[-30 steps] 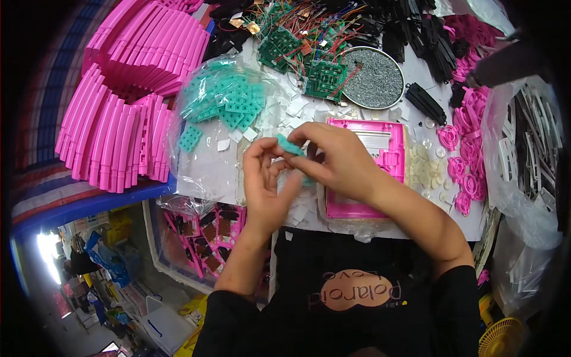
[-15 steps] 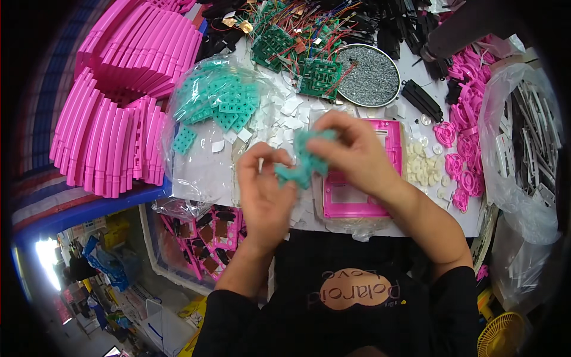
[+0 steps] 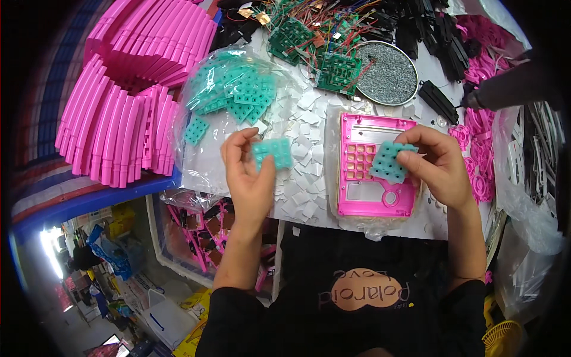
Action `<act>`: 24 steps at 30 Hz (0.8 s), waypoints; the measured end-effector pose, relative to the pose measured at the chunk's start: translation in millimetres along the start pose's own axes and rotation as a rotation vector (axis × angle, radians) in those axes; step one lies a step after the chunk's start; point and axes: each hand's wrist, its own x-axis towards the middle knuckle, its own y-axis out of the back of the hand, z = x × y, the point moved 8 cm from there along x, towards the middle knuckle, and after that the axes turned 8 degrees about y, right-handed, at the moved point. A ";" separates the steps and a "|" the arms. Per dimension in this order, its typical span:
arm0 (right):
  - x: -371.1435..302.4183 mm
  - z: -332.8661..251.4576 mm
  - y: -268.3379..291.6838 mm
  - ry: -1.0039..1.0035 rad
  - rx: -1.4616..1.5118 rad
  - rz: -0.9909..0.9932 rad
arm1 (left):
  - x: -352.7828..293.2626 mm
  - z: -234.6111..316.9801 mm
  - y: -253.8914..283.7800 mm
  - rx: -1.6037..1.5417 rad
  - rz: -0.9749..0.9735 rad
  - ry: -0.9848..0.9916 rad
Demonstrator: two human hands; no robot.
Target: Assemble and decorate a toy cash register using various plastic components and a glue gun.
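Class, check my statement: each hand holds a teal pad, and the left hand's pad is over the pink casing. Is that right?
Not quite: the head view shows the right hand's teal pad over the pink casing, not the left hand's. Each hand does hold a teal pad.

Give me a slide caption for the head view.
The left hand holds one teal pad; the right hand holds a second pad over a pink casing.
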 end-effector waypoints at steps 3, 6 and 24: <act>-3.2 -9.1 -10.0 -0.048 -0.224 -0.014 | -0.6 31.2 2.2 0.584 0.140 -0.243; 1.9 6.8 -16.0 -0.064 -0.395 -0.190 | -9.8 45.2 -17.7 0.658 0.087 -0.356; -10.6 -44.9 -52.8 0.666 -0.958 -0.152 | 74.7 48.2 -97.6 0.622 -0.078 -0.406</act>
